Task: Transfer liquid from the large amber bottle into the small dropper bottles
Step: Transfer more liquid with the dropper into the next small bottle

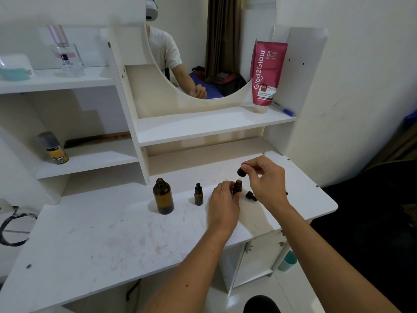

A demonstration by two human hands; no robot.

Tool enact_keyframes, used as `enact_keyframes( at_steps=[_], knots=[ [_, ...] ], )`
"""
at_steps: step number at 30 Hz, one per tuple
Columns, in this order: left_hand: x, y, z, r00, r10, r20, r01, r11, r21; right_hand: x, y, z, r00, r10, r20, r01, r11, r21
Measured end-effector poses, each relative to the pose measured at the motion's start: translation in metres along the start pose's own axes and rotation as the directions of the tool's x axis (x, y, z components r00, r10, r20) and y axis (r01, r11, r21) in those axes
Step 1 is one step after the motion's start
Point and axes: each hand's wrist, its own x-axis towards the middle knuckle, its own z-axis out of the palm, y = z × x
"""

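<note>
Left hand (223, 204) is gripping the small bottle (237, 187), fingers curling round its near side, forearm running in from below. Right hand (265, 179) is hovering just above and right of that bottle, thumb and fingers pinching a dropper cap (242, 171), wrist bent down, forearm coming in from lower right.

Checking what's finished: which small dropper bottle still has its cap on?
The small dropper bottle standing free beside the large amber bottle; the left hand's is uncapped.
</note>
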Motion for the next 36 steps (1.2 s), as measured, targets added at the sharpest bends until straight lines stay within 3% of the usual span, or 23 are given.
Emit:
enact_keyframes(
  at_steps=[4, 12, 20, 27, 36],
  knots=[
    [0.001, 0.000, -0.001, 1.000, -0.017, 0.005, 0.017, 1.000, 0.020, -0.001, -0.002, 0.000, 0.998, 0.059, 0.031, -0.060, 0.997, 0.039],
    [0.000, 0.000, -0.003, 0.999, -0.026, 0.029, 0.026, 1.000, 0.006, -0.002, -0.022, -0.018, 1.000, 0.020, 0.023, -0.022, 0.996, 0.086],
    [-0.019, 0.001, -0.018, 0.995, -0.071, 0.067, 0.081, 0.983, -0.163, -0.004, -0.046, -0.035, 0.998, 0.008, -0.065, -0.001, 0.994, 0.113],
    [-0.048, -0.012, -0.056, 0.989, -0.066, 0.133, 0.096, 0.968, -0.233, -0.013, -0.077, -0.025, 0.998, -0.046, -0.046, 0.053, 0.986, 0.158],
    [-0.069, -0.064, -0.147, 0.988, -0.120, -0.096, 0.089, 0.956, -0.280, -0.025, -0.115, 0.026, 0.996, -0.086, 0.031, 0.074, 0.957, 0.281]
  ],
)
